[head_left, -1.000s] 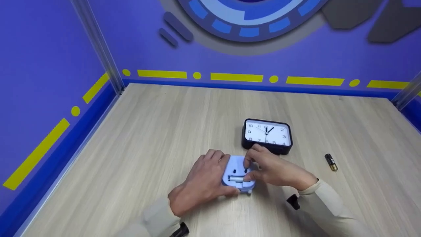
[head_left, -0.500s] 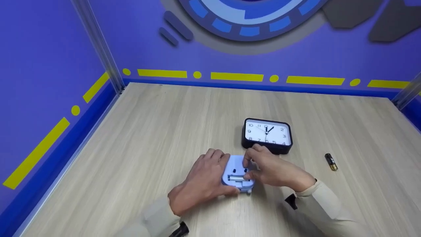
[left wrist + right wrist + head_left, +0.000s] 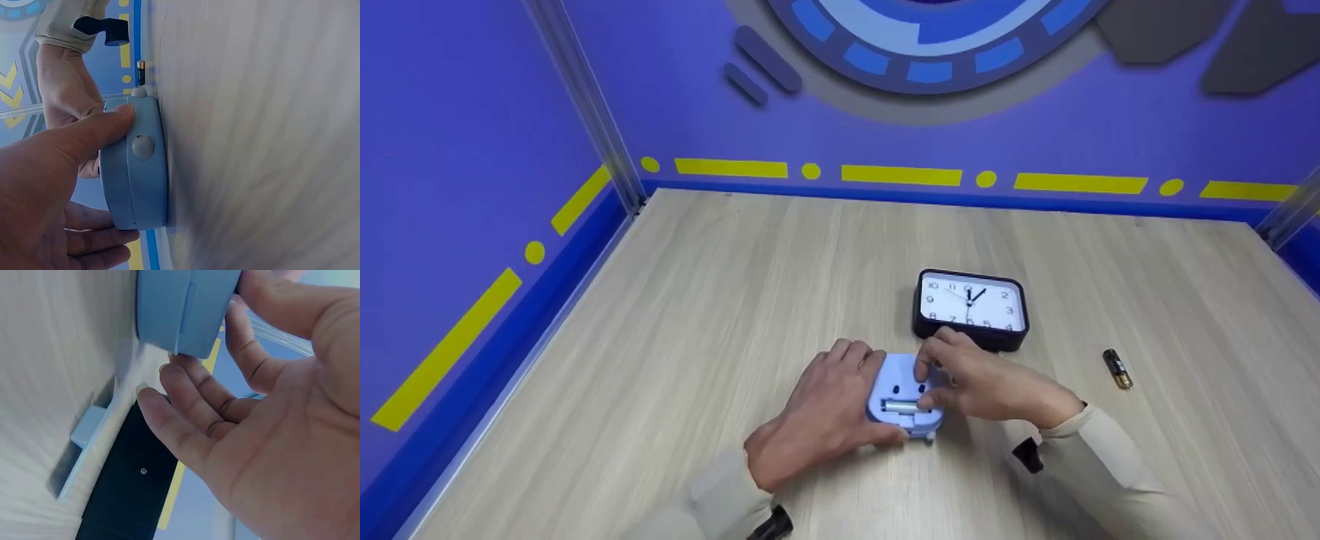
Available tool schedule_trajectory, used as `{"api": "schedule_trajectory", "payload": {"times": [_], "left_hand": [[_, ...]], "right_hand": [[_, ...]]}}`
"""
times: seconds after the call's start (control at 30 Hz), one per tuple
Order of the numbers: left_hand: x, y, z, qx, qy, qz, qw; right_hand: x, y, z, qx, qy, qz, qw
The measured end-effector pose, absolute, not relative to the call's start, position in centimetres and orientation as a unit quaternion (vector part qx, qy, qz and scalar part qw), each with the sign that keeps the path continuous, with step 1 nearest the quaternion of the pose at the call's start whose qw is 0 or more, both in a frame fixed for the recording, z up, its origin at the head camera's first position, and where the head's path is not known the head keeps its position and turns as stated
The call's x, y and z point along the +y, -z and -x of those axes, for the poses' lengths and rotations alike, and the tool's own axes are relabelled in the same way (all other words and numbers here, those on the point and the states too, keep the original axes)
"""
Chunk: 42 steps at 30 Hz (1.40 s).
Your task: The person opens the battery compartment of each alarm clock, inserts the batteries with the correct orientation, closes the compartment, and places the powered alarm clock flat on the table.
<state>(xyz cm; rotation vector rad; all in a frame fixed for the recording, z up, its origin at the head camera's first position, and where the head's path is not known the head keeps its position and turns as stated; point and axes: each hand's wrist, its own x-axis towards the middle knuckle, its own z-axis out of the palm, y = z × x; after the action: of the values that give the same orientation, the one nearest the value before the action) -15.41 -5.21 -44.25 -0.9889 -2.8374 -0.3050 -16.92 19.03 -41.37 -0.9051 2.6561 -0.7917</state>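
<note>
A small light-blue alarm clock [image 3: 896, 371] lies face down, its back with two black knobs and an uncovered battery slot turned up. In that slot sits a silvery battery [image 3: 900, 407]. My left hand [image 3: 829, 397] grips the clock from the left, its thumb [image 3: 115, 121] along the side with the grey feet and the fingers round the opposite side. From the right, my right hand [image 3: 979, 379] puts its thumb at the battery's right end and a bent index finger on the clock's back. Its other fingers [image 3: 185, 402] curl by the clock's edge; the thumb tip is hidden in the right wrist view.
A black rectangular clock [image 3: 971, 306] lies face up just beyond the right hand. Farther right lies a loose black-and-gold battery [image 3: 1117, 368]. A light-blue flat piece [image 3: 90, 427] rests on the wooden table [image 3: 720, 315] near the black clock. Blue panels stand along the back and left.
</note>
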Motion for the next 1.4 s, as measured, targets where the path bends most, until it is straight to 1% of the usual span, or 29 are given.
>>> {"api": "schedule_trajectory", "payload": {"times": [0.17,0.37,0.7,0.93,1.17,1.4], "left_hand": [[-5.1,44.2,15.4,-0.941,0.104,0.319,0.046],[-5.1,44.1,15.4,-0.94,0.102,0.322,0.054],[-5.3,44.1,15.3,-0.942,0.107,0.316,0.043],[-5.3,44.3,15.4,-0.938,0.121,0.32,0.051],[-5.3,44.4,15.5,-0.938,0.122,0.319,0.055],[-5.2,44.3,15.5,-0.939,0.117,0.319,0.055]], "right_hand": [[18.8,41.4,16.8,0.909,0.265,0.306,0.101],[18.4,41.3,16.6,0.919,0.253,0.292,0.084],[18.6,40.9,16.7,0.918,0.236,0.309,0.077],[20.3,39.9,17.1,0.925,0.21,0.315,0.027],[21.5,39.8,17.4,0.95,0.168,0.258,0.054],[21.8,40.7,17.6,0.955,0.136,0.26,0.048]]}}
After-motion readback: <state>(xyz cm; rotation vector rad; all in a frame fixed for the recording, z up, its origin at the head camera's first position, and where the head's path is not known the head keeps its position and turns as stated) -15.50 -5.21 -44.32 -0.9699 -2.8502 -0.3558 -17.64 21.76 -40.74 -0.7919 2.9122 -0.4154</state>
